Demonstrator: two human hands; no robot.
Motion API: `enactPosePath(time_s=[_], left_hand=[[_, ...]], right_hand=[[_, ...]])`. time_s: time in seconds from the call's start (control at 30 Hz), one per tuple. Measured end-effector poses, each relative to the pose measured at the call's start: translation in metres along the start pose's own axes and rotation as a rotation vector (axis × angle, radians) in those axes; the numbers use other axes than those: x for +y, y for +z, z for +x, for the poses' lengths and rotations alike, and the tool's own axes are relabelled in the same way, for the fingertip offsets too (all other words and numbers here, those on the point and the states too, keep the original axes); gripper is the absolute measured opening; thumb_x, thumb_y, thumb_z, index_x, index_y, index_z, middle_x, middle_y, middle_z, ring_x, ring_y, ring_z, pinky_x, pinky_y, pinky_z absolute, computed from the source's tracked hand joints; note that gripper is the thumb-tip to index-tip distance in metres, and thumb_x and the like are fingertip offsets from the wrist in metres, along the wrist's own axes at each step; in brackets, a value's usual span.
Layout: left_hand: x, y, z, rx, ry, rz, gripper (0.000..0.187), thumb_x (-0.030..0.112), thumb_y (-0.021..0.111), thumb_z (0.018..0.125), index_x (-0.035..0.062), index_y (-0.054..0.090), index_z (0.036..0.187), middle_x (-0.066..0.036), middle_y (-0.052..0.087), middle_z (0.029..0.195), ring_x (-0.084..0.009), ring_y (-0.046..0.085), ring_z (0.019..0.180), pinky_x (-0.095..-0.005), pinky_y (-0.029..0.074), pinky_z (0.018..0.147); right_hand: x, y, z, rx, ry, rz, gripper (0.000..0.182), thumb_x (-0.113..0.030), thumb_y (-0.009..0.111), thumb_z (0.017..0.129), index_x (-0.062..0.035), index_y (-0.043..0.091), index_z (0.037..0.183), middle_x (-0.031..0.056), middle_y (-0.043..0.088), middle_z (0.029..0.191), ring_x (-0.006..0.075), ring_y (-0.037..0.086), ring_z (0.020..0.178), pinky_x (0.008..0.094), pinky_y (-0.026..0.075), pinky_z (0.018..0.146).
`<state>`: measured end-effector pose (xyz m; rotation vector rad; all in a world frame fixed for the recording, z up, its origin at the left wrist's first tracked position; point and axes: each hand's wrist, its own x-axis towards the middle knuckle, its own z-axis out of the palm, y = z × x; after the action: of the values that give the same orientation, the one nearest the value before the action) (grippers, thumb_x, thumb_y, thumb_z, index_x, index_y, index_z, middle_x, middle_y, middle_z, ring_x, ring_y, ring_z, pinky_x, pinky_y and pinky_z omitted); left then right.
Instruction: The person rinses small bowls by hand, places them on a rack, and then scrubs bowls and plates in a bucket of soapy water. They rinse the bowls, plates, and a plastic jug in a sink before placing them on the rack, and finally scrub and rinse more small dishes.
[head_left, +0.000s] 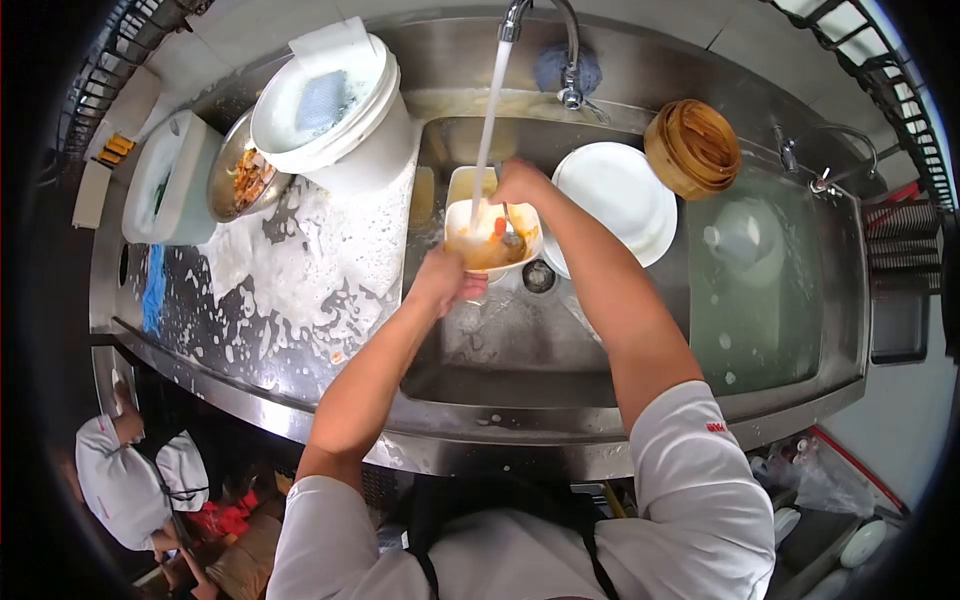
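A white square bowl [462, 219] with orange residue sits under the running water over the middle sink basin. Inside it lies a metal spoon [512, 240], next to a bit of orange food. My left hand [447, 281] grips the bowl's near left side, fingers curled under it. At the far right rim, my right hand [521, 183] is closed on the bowl, its fingertips partly hidden. Behind the bowl stands a pale container [470, 183], and to the right lie stacked white plates [615, 205].
The faucet [511, 22] pours down from the back. A bamboo steamer [693, 150] stands beyond the plates, left of a water-filled basin [760, 330]. On the foamy left counter are a white bucket [370, 150] and a metal bowl of scraps [222, 185]. Another person [130, 485] is at lower left.
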<state>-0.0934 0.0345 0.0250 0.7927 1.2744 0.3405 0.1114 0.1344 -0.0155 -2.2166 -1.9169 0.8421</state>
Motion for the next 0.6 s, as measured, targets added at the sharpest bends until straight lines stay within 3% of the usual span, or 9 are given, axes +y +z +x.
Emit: enactPosePath(time_s=[0.07,0.17,0.27,0.37,0.47,0.53,0.6], left_hand=[[-0.004,-0.009,0.000,0.018,-0.061,0.005,0.033,0.007,0.030,0.091,-0.0025,0.050,0.116,-0.014,0.065,0.080,-0.0189,0.065,0.063,-0.0311,0.058,0.057],[0.001,-0.019,0.016,0.040,-0.113,-0.004,0.035,0.009,0.030,0.092,-0.0029,0.050,0.117,-0.015,0.064,0.083,-0.0203,0.065,0.064,-0.0326,0.058,0.057],[0.000,-0.014,0.061,0.039,-0.142,-0.051,0.037,0.011,0.031,0.092,-0.0028,0.048,0.122,-0.018,0.064,0.087,-0.0227,0.065,0.065,-0.0338,0.058,0.056],[-0.001,-0.007,0.120,0.047,-0.155,-0.011,0.035,0.011,0.033,0.094,-0.0024,0.048,0.122,-0.019,0.062,0.094,-0.0238,0.065,0.067,-0.0340,0.058,0.056],[-0.020,-0.007,0.182,0.056,-0.053,-0.195,0.034,0.011,0.034,0.096,-0.0013,0.048,0.123,-0.020,0.058,0.108,-0.0268,0.065,0.080,-0.0373,0.059,0.062],[-0.046,-0.007,0.243,-0.084,-0.017,-0.579,0.036,0.015,0.034,0.097,-0.0008,0.045,0.128,-0.021,0.053,0.117,-0.0300,0.063,0.092,-0.0409,0.059,0.072],[-0.050,0.000,0.252,-0.205,0.013,-0.803,0.039,0.020,0.034,0.099,-0.0005,0.041,0.131,-0.021,0.049,0.124,-0.0324,0.060,0.101,-0.0438,0.057,0.080]], right_hand=[[0.005,0.009,0.020,-0.032,0.031,-0.049,0.061,-0.029,0.076,0.069,-0.0012,0.058,0.120,0.0230,0.068,0.088,0.0353,0.067,0.092,0.0400,0.052,0.084],[0.005,-0.003,0.017,0.323,0.198,0.392,0.034,-0.021,0.073,0.072,-0.0005,0.064,0.097,0.0181,0.069,0.077,0.0317,0.069,0.077,0.0397,0.053,0.074],[-0.008,-0.025,-0.010,0.802,0.183,0.568,0.017,-0.010,0.067,0.077,-0.0018,0.059,0.089,0.0163,0.068,0.077,0.0275,0.069,0.073,0.0377,0.052,0.070],[-0.016,-0.040,-0.046,0.968,0.102,0.764,0.011,-0.008,0.058,0.085,-0.0027,0.056,0.095,0.0200,0.067,0.089,0.0399,0.065,0.084,0.0462,0.050,0.078],[-0.027,-0.044,-0.082,0.924,0.127,1.128,0.013,-0.004,0.057,0.086,-0.0030,0.052,0.098,0.0158,0.067,0.084,0.0253,0.067,0.077,0.0372,0.055,0.072],[-0.030,-0.035,-0.100,0.896,0.077,1.391,0.017,-0.001,0.055,0.088,-0.0033,0.047,0.103,0.0129,0.064,0.085,0.0149,0.064,0.079,0.0315,0.056,0.070],[-0.031,-0.021,-0.114,0.911,0.083,1.491,0.017,-0.001,0.053,0.090,-0.0032,0.045,0.105,0.0139,0.062,0.090,0.0162,0.063,0.081,0.0322,0.056,0.070]])
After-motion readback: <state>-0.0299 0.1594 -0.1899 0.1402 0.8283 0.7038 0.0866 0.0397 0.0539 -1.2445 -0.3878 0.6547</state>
